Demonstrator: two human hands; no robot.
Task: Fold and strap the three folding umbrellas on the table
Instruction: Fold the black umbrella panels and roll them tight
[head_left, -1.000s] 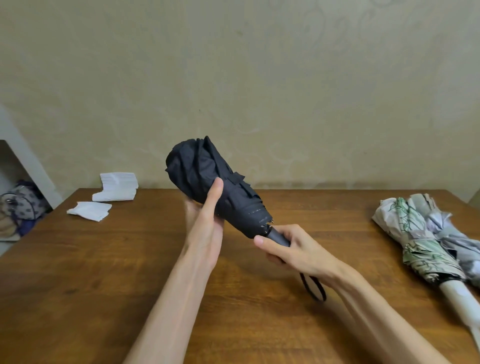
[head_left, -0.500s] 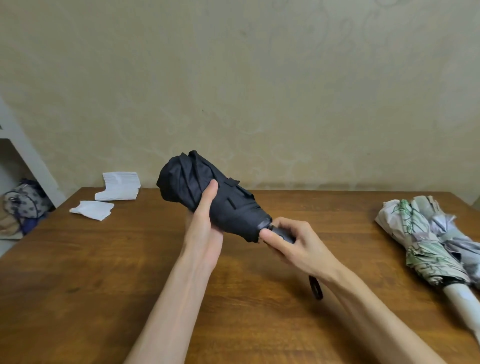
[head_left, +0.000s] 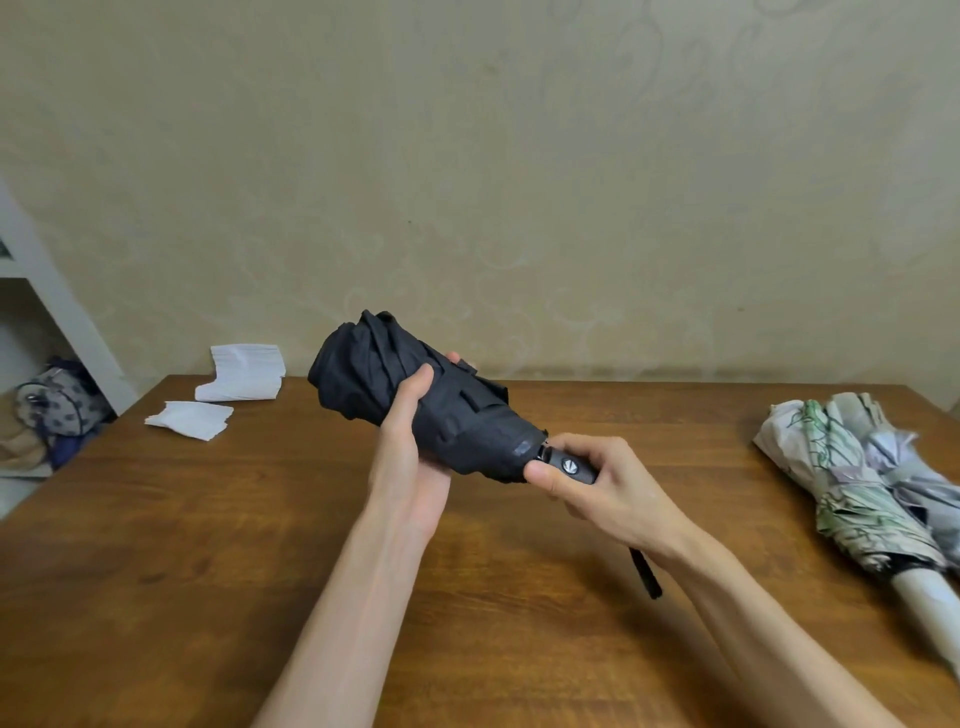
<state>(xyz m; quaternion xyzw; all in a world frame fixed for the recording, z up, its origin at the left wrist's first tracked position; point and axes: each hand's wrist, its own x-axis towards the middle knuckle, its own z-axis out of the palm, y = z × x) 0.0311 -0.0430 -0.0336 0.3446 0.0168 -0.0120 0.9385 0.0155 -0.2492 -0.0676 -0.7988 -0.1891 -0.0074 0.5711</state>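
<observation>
I hold a collapsed black folding umbrella (head_left: 457, 415) above the middle of the wooden table (head_left: 208, 545), its bunched top pointing up and left. My left hand (head_left: 408, 457) wraps around the canopy from below, thumb on the near side, fingertips showing over the top. My right hand (head_left: 597, 488) grips its black handle (head_left: 569, 466), where a round button shows; the wrist loop (head_left: 647, 574) hangs below. A green-and-white patterned umbrella (head_left: 841, 493) with a cream handle lies at the right edge, next to a pale grey umbrella (head_left: 919, 473).
White folded papers (head_left: 241, 379) and a smaller white stack (head_left: 189, 418) lie at the table's far left corner. A white shelf (head_left: 47, 291) and bags (head_left: 47, 415) stand on the floor beyond the left edge. A beige wall rises behind.
The black umbrella has come down and tilted flatter. My left hand has closed further around the canopy, and the handle turned so its button faces up.
</observation>
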